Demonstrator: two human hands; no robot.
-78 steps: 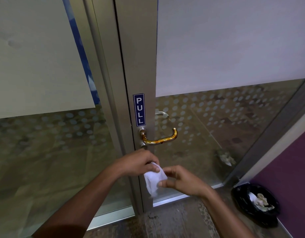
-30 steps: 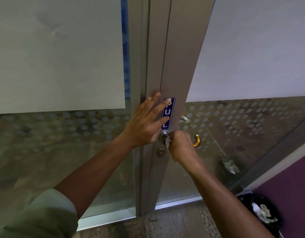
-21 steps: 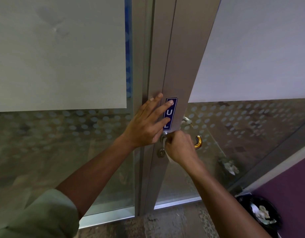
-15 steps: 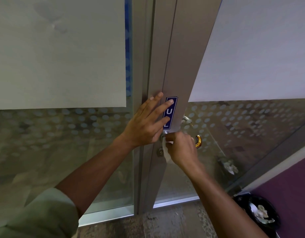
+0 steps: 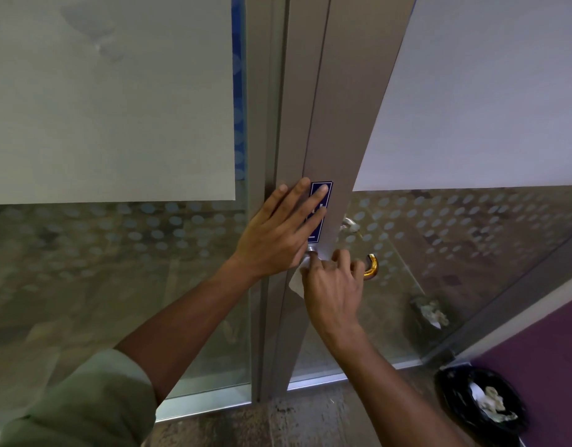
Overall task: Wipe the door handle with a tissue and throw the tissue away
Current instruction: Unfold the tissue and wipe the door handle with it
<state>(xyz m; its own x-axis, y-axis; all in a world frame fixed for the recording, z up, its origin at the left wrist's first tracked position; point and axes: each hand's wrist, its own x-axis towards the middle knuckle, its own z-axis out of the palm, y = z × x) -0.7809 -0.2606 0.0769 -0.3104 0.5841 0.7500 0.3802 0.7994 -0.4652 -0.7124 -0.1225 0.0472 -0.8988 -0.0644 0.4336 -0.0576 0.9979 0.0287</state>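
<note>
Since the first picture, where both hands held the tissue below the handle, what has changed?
The left hand let go of the tissue and moved up to lie flat on the door frame, over the blue sign. The right hand kept the tissue and rose to press it on the gold handle near its base. The black bin stays at the lower right.

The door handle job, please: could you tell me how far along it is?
Done: the tissue is at the handle, gripped in the right hand. In hand: that hand presses it over the gold door handle, only the curved end showing, while the left hand lies flat on the door frame. Left: finishing the wipe and dropping the tissue into the black bin at lower right.
</note>
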